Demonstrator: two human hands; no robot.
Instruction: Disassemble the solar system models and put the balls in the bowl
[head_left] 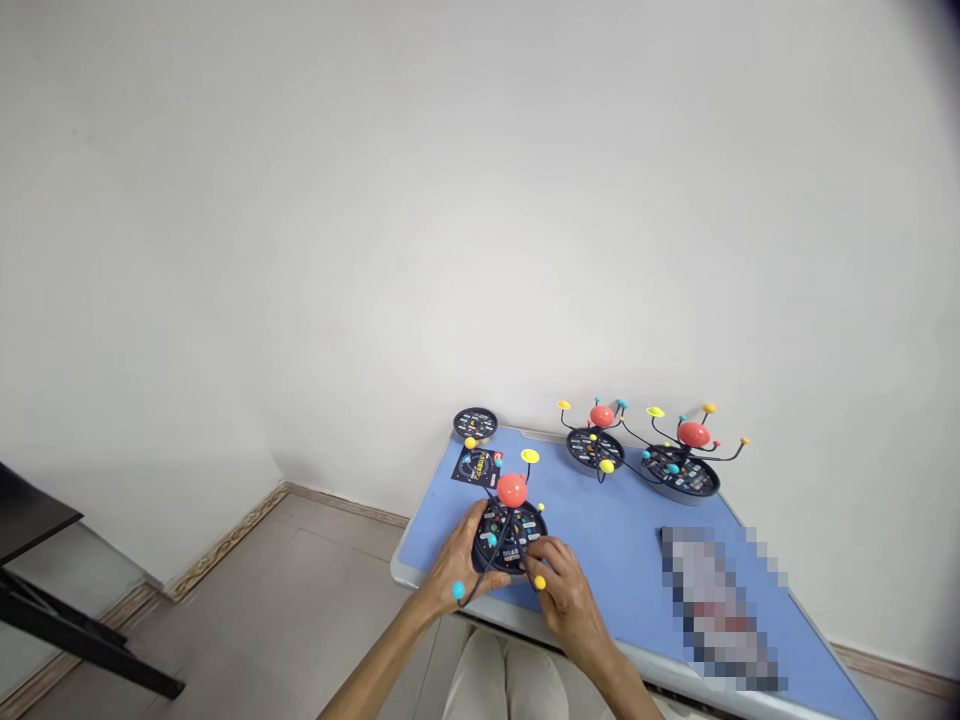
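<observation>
A solar system model (512, 490) stands near the front edge of the table, with a red ball in the middle and thin dark arms ending in small coloured balls. My left hand (455, 562) is wrapped round the left side of its round dark base (517, 548). At the base's right rim, my right hand (568, 597) has its fingers curled in against the model, beside an orange ball (540, 582). The exact grip of the right fingertips is partly hidden. A blue ball (457, 590) on a bent arm hangs in front of my left wrist.
Two similar models (601, 416) (694, 434) stand at the back right of the blue table (622, 560). A round dark base (475, 424) and a printed card (474, 466) lie at the back left. A blurred-out object (720, 610) is at right. Behind rises a white wall.
</observation>
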